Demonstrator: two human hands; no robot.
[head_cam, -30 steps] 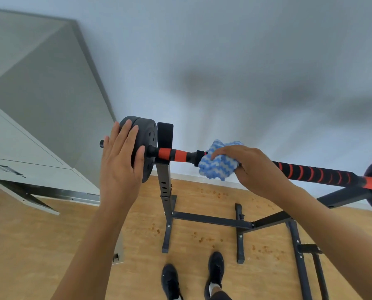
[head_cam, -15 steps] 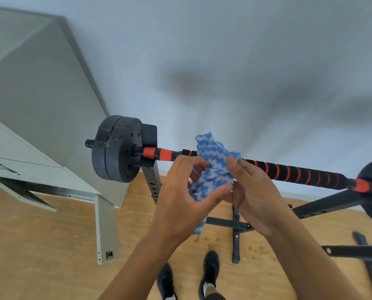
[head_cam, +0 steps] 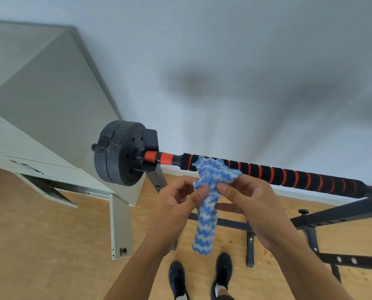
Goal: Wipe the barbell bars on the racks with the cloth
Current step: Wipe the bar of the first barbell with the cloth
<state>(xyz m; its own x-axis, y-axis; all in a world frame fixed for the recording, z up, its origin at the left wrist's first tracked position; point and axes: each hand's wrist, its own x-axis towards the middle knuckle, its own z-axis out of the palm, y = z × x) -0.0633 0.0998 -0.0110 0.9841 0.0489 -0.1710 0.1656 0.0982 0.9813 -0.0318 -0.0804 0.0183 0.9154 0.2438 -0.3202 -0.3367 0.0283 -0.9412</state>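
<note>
Blue-and-white cloth (head_cam: 206, 204) pinched by left hand (head_cam: 176, 204) and right hand (head_cam: 249, 204), hiding part of bar (head_cam: 289, 175); bar's right end cut off.

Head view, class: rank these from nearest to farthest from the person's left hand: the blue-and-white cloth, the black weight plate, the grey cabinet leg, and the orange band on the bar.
1. Blue-and-white cloth: pinched by the left hand itself.
2. Orange band: just above the hand, on the bar.
3. Black weight plate and grey cabinet leg: both off to the left, too close to call.
</note>
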